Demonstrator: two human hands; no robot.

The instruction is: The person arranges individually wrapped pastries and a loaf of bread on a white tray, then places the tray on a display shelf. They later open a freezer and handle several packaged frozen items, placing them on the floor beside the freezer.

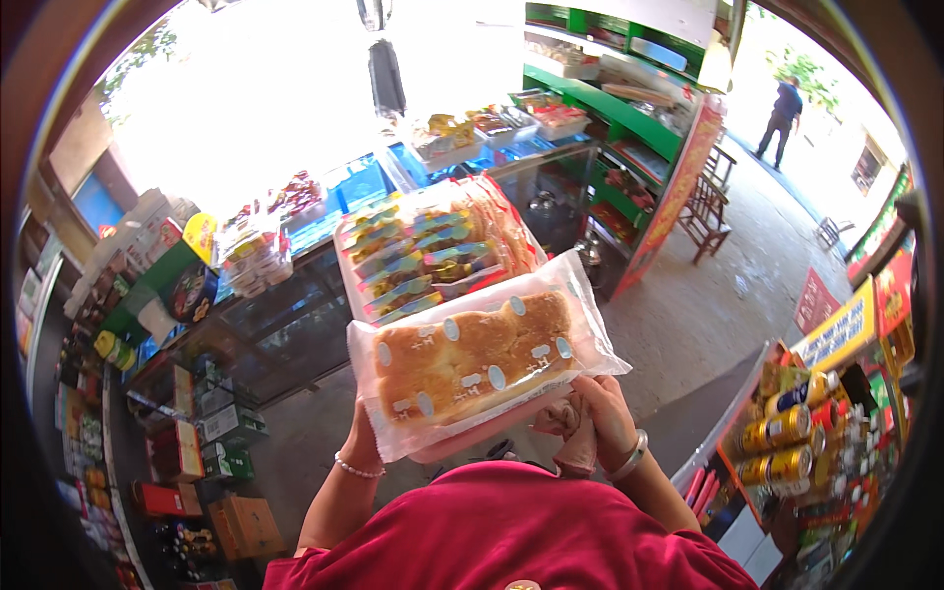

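Note:
A bread loaf in a printed clear wrapper [476,354] lies across the near end of a pale tray [350,284] of packaged snacks [435,247]. The tray is before my chest. My left hand [363,435], with a beaded bracelet at the wrist, is at the left near side, its fingers mostly hidden behind the wrapper. My right hand [605,409], a bangle on its wrist, has its fingertips at the wrapper's lower right corner. A pinkish cloth [577,442] hangs against this hand. What the fingers beneath grip is hidden.
A glass counter [295,324] beyond the tray bears snack bins [442,144]. Green shelves [627,110] stand behind it at right. Wooden chairs [704,221] and a distant person [782,122] are at upper right. Cans [774,435] crowd a right-hand counter; boxes [243,527] stand lower left.

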